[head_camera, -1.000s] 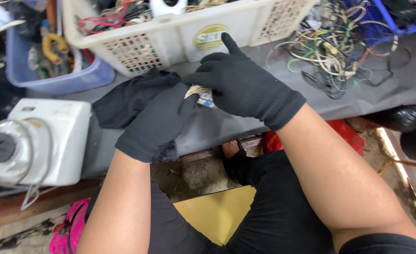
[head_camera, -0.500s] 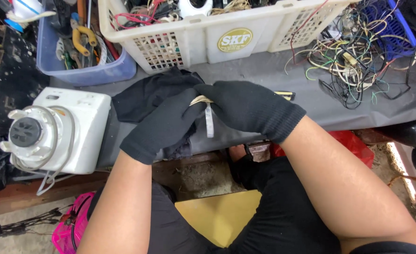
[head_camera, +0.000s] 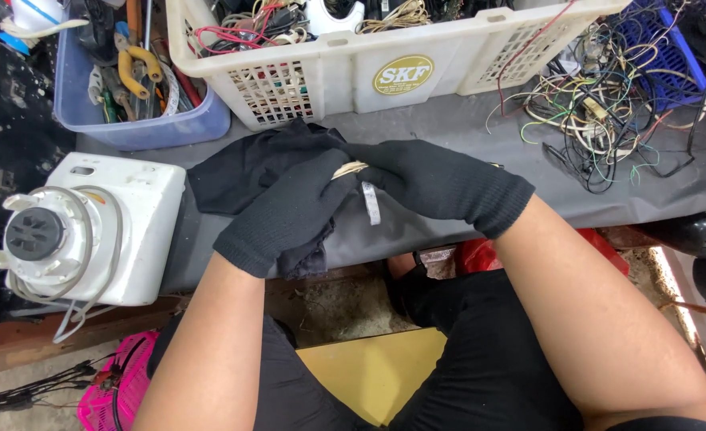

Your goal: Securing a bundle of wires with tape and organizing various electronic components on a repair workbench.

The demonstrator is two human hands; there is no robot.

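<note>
Both my hands wear black knit gloves and meet over the front edge of a grey-covered table [head_camera: 449,128]. My left hand [head_camera: 289,211] and my right hand [head_camera: 429,179] pinch a small pale bundle of thin wire [head_camera: 350,168] between their fingertips. A short white tag or strip [head_camera: 371,203] hangs down from it. Under my left hand lies a crumpled black cloth [head_camera: 245,168].
A white plastic basket [head_camera: 369,72] full of cables stands behind my hands. A blue tub of hand tools [head_camera: 137,128] is at the back left, a white camera-like device [head_camera: 89,231] at the left, a tangle of coloured wires [head_camera: 608,104] at the right.
My hands have drawn closer together on the bundle. My right index finger, raised a second ago, is down on it. The white strip now hangs free below.
</note>
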